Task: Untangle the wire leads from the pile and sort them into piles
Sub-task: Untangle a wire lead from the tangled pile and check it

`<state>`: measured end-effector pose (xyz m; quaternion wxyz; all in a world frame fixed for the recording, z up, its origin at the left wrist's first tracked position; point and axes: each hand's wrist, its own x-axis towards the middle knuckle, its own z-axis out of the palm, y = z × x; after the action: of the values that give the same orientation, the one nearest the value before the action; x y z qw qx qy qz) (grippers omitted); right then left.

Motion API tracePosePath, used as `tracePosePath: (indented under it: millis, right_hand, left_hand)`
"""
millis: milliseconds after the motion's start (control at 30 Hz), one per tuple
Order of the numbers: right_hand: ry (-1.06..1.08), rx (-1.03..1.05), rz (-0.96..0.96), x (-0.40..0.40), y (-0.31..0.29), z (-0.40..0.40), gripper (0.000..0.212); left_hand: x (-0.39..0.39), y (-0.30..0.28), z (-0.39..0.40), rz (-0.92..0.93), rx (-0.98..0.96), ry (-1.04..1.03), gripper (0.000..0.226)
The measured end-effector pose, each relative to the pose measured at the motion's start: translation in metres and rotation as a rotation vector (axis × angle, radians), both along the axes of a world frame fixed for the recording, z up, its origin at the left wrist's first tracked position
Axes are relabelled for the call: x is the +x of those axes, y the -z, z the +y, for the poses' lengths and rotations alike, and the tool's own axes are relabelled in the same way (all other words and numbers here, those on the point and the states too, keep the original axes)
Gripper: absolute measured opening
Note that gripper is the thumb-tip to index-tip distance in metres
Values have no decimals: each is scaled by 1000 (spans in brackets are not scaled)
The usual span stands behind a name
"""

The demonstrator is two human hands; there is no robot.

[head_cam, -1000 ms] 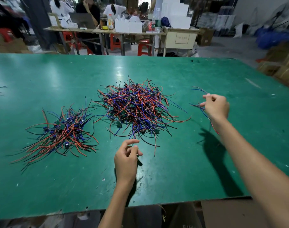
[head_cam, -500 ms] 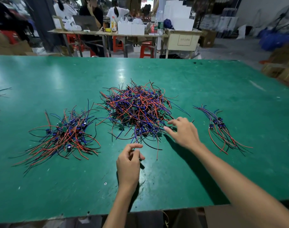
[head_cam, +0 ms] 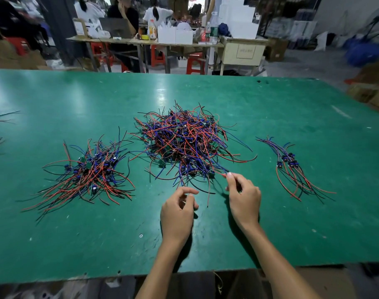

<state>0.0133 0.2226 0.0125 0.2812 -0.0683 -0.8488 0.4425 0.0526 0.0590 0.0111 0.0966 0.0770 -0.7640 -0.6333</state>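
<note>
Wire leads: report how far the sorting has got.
Done: a sorted pile to the left and a smaller, neatly aligned bundle to the right lie apart on the green table. In hand: the right hand pinches a lead at the central tangle's near edge; the left hand holds nothing. Left: the central tangle, still the largest heap.
</note>
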Motion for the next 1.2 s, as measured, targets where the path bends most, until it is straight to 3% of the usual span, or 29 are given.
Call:
tracePosePath:
  millis: [67,233,400,633,767,900,967,1133,1200]
  right_hand:
    - [-20,-21,51,10,-3,-7,30]
    - [-11,60,217,26,0,-11,32]
    - [-104,228,171,27,4,-12,32]
    - [-322,435,168,32,4,-16,33]
    - [-331,461,211,35,4,-16,34]
    - [-117,419,171,24,3,-18,24]
    - [-6,327,76,9,2,-13,13]
    - [50,351,-328,-38,1,11,45]
    - [30,364,-393,-47,-1,13,43]
  left_hand:
    - [-1,-2,4,-4,-59,49,21]
    - [-9,-19,23,-49,159,174,32]
    - [-16,-36,33,11,304,181,32]
    - [-13,-37,17,-8,427,172,13]
    - [-22,-45,-16,105,325,32,11]
    - [-51,-59,-83,218,160,-214,9]
    - [-62,-56,-117,221,58,-303,10]
    - [-76,-30,-180,106,-383,-523,24]
    - [-79,-20,-197,13,-516,-534,26]
